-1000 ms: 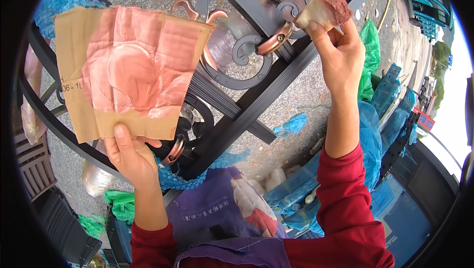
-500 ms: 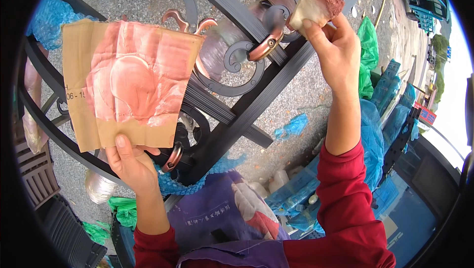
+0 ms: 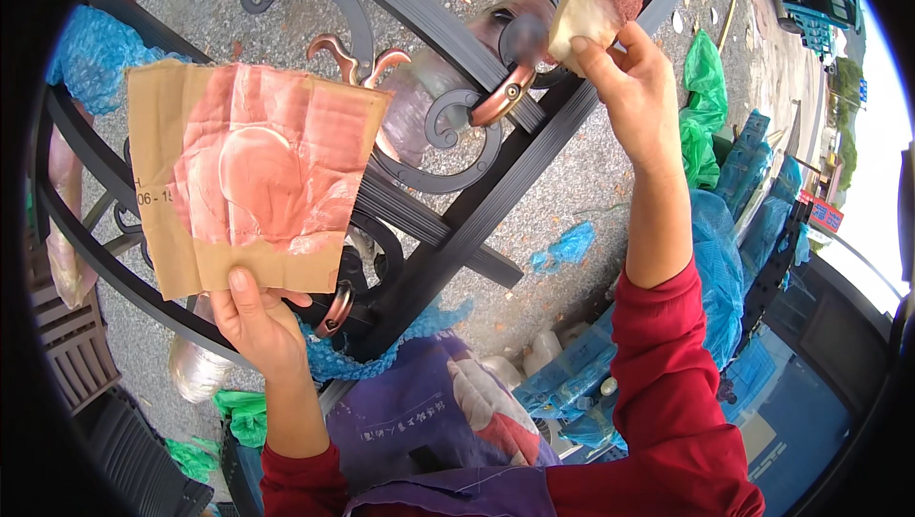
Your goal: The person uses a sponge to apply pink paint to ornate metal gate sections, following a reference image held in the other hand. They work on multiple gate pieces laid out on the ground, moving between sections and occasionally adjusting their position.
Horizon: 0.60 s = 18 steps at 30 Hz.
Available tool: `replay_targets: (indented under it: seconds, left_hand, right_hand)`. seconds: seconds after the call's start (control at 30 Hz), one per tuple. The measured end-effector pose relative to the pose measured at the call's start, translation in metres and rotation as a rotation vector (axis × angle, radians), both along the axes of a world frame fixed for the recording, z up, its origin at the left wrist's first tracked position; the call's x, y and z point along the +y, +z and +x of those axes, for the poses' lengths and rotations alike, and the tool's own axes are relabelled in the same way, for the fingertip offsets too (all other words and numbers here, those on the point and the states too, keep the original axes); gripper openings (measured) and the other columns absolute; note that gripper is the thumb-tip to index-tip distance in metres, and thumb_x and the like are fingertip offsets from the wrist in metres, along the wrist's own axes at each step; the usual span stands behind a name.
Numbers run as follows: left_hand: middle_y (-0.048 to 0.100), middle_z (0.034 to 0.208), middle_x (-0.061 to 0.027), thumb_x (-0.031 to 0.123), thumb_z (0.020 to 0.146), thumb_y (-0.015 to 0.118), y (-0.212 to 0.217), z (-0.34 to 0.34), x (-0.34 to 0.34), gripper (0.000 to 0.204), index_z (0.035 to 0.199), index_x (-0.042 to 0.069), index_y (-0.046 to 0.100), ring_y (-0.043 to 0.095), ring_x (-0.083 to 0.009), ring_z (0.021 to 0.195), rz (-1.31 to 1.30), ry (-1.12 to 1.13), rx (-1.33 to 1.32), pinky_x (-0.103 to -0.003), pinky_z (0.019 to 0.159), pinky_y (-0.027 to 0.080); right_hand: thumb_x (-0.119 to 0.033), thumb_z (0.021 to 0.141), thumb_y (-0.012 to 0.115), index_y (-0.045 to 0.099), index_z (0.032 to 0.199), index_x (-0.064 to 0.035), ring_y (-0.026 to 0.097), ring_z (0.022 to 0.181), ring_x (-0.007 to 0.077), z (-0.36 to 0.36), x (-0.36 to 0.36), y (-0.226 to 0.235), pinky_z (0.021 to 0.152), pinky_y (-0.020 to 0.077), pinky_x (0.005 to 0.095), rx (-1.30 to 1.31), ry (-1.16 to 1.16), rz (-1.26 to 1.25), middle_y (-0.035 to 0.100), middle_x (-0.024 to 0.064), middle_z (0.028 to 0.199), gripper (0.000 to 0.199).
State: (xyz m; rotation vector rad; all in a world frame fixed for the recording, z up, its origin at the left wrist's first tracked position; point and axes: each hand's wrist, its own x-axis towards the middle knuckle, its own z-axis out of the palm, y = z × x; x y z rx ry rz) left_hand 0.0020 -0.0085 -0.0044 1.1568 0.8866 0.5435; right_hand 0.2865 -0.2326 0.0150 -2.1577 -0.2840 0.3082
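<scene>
Cardboard (image 3: 257,174) coated across its middle with pinkish paint stands up from my left hand (image 3: 259,324), in front of the left part of the black metal railing (image 3: 477,198). I pinch its lower edge, thumb pressed flat on a bare brown strip and fingers behind, so nearly the whole sheet, paint included, rises above my grip.

My right hand (image 3: 639,107) pinches a sponge (image 3: 593,17) between thumb and fingers, in front of the railing's upper right part. My thumb is on the pale side; the reddish-brown end sticks up past my fingertips. Whether the sponge touches the railing, I cannot tell. Just beside it on the railing sits a copper-coloured collar (image 3: 503,96).

Blue bubble wrap (image 3: 105,50) is bunched against the railing's upper left bar, and a blue plastic scrap (image 3: 567,245) lies to the railing's right.
</scene>
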Motion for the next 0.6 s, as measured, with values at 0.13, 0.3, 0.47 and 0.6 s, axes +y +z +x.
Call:
replay_targets:
  seconds: [0.13, 0.3, 0.47, 0.6]
  left_hand:
    - [0.062, 0.087, -0.0111, 0.022, 0.098, 0.047, -0.001, 0.002, -0.001, 0.029, 0.114, -0.002, 0.050, 0.061, -0.0161, 0.060, 0.001, -0.007, 0.010, -0.023, 0.043, 0.048]
    - [0.061, 0.087, -0.0109, 0.022, 0.098, 0.048, 0.001, 0.002, 0.000, 0.030, 0.115, -0.002, 0.049, 0.061, -0.0159, 0.061, 0.001, -0.022, 0.007, -0.023, 0.043, 0.048]
    - [0.061, 0.088, -0.0115, 0.023, 0.098, 0.048, 0.000, 0.000, 0.000, 0.032, 0.117, -0.002, 0.047, 0.060, -0.0160, 0.062, 0.001, -0.035, 0.026, -0.023, 0.045, 0.046]
    - [0.061, 0.089, -0.0118, 0.024, 0.098, 0.048, 0.000, -0.001, 0.002, 0.033, 0.118, -0.002, 0.046, 0.060, -0.0161, 0.062, -0.002, -0.052, 0.025, -0.023, 0.046, 0.045]
  right_hand:
    - [-0.021, 0.078, 0.067, 0.062, 0.088, -0.0024, 0.044, 0.059, 0.0072, 0.001, 0.005, -0.009, 0.052, 0.0367, 0.0255, -0.050, 0.130, -0.100, 0.051, 0.0007, 0.066, 0.021]
    - [-0.020, 0.077, 0.067, 0.062, 0.088, -0.0026, 0.044, 0.060, 0.0078, 0.008, -0.001, -0.008, 0.052, 0.0357, 0.0255, -0.127, 0.080, -0.128, 0.050, 0.0003, 0.067, 0.021]
    - [-0.021, 0.078, 0.067, 0.063, 0.088, -0.0021, 0.043, 0.056, 0.0077, 0.003, 0.002, -0.004, 0.051, 0.0360, 0.0254, 0.023, 0.093, -0.090, 0.047, -0.0011, 0.061, 0.021]
    - [-0.021, 0.078, 0.067, 0.063, 0.091, -0.0008, 0.044, 0.056, 0.0080, 0.003, 0.001, -0.003, 0.051, 0.0368, 0.0262, -0.142, 0.104, -0.172, 0.050, -0.0001, 0.061, 0.024]
